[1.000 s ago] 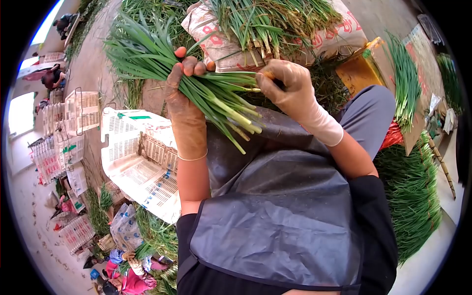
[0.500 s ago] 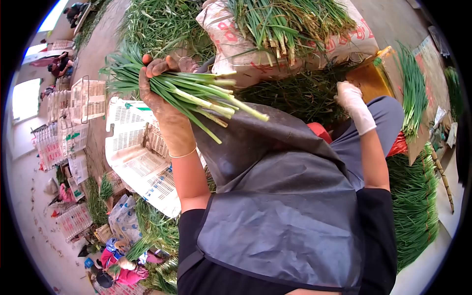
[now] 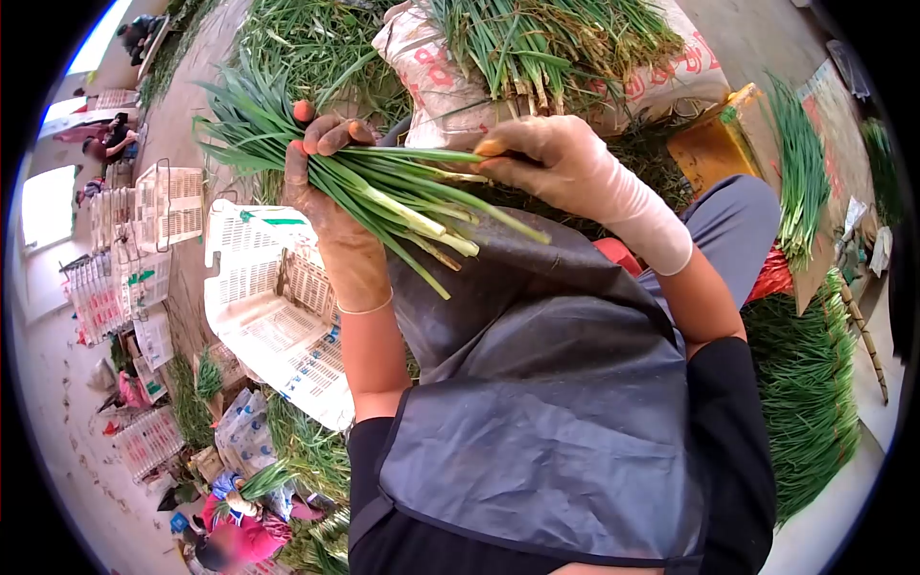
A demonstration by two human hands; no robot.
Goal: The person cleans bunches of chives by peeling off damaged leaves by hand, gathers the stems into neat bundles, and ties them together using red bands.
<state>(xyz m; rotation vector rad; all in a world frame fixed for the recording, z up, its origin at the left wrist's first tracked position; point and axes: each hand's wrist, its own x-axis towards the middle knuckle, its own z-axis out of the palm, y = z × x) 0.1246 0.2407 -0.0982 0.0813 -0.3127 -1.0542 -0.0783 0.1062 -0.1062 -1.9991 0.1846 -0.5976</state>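
A bunch of green stalks (image 3: 383,196) with pale ends pointing right is held in my left hand (image 3: 335,192), its fingers wrapped round the middle of the bunch. My right hand (image 3: 565,168), in a worn pale glove, pinches a stalk at the upper right side of the bunch with thumb and forefinger. More loose stalks (image 3: 537,48) lie on a white sack with red print (image 3: 450,91), just beyond my hands. A dark apron (image 3: 537,450) covers my lap and chest.
A white plastic crate (image 3: 278,316) stands at my left. Beyond my right knee are a yellow container (image 3: 714,149), upright green stalks (image 3: 800,172) and a big green pile (image 3: 800,393). Stacked crates (image 3: 101,287) and a person in pink (image 3: 244,532) are at far left.
My right hand has come back from beside the yellow container to the bunch, where it now pinches a stalk. My left hand keeps its hold and has shifted slightly right.
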